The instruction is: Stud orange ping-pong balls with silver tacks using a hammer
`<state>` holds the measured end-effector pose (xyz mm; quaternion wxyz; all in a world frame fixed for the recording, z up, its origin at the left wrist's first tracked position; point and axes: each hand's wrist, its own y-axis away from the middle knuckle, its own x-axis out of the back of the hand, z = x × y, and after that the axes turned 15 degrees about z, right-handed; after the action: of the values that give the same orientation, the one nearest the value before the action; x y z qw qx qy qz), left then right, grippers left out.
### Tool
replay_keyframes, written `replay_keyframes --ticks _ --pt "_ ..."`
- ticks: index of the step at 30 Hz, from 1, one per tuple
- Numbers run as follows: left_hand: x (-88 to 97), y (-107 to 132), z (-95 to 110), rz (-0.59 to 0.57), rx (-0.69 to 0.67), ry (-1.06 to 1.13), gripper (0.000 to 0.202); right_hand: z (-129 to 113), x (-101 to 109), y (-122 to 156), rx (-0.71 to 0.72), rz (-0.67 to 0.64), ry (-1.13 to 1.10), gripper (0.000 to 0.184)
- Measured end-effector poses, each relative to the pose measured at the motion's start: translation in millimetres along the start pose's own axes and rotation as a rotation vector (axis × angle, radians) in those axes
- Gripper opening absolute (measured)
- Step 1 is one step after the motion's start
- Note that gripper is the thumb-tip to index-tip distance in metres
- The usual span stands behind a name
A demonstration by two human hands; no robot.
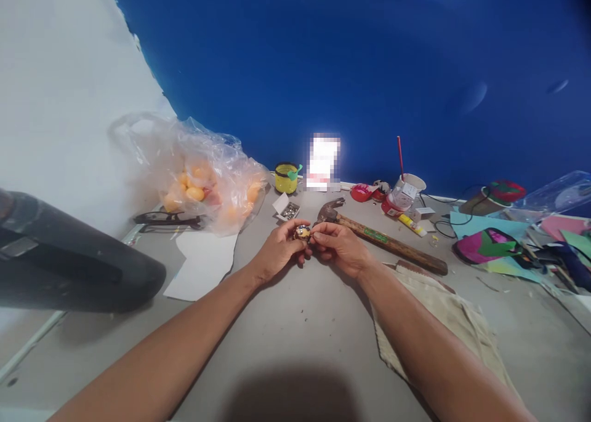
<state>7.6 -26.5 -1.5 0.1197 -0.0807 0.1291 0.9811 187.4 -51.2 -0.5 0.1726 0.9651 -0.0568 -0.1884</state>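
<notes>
Near the middle of the table, my left hand (279, 250) is closed around a small round object (301, 233), yellowish and dark with shiny bits on top. Its exact kind is too small to make out. My right hand (339, 245) meets it from the right, thumb and fingertips pinched together at the object's edge. Whether a tiny piece sits in that pinch is hidden. Just behind my hands lies a small white box (287, 209) with shiny metal bits in it. A claw hammer (392, 243) with a wooden handle rests beyond my right hand.
Clear plastic bags (198, 182) of orange fruit-like things stand back left, near glasses (167, 219) and white paper (203, 265). A dark cylinder (83, 256) juts in from the left. A yellow cup (286, 178), a beige cloth (434, 317) and coloured paper (489, 225) lie around.
</notes>
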Motion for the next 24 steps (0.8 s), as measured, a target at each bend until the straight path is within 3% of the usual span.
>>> replay_keyframes --ticks 12,24 --pt "4.6 -1.5 3.8 -0.06 0.084 0.142 0.046 -5.2 1.1 1.2 -0.042 -0.016 -0.07 0.038" --pt "2.4 0.1 1.4 -0.029 0.022 0.073 0.051 -2.3 2.9 -0.5 -0.025 -0.035 -0.036 0.036"
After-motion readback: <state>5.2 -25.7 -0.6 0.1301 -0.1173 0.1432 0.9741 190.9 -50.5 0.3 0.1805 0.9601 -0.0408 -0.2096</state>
